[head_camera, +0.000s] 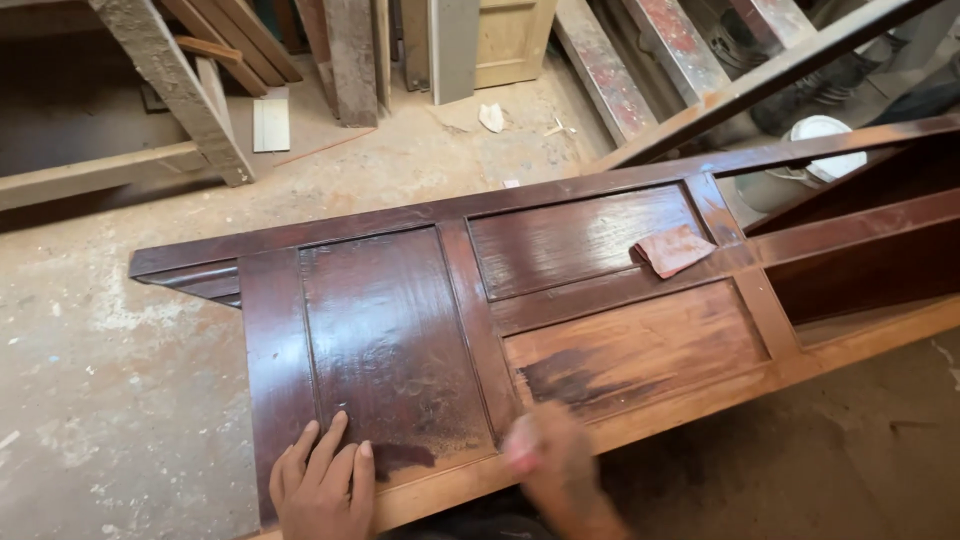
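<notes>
Left hand flat, open on dark varnished wooden door panel, near edge. Right hand blurred, grip unclear. Folded reddish sandpaper at far edge may slide off.

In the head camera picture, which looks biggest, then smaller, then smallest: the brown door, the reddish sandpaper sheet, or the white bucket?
1. Wooden door, by far.
2 and 3. Sandpaper sheet and white bucket look alike; the bucket sits farther away and partly hidden, so unsure.

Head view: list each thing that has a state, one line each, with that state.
Wooden door: lying flat, dark varnish partly sanded off along the near edge.
Sandpaper sheet: folded, resting loose on the door.
Left hand: flat on the dark panel, fingers spread.
Right hand: blurred, at the near edge; grip unclear.
White bucket: upright behind the door.
</notes>
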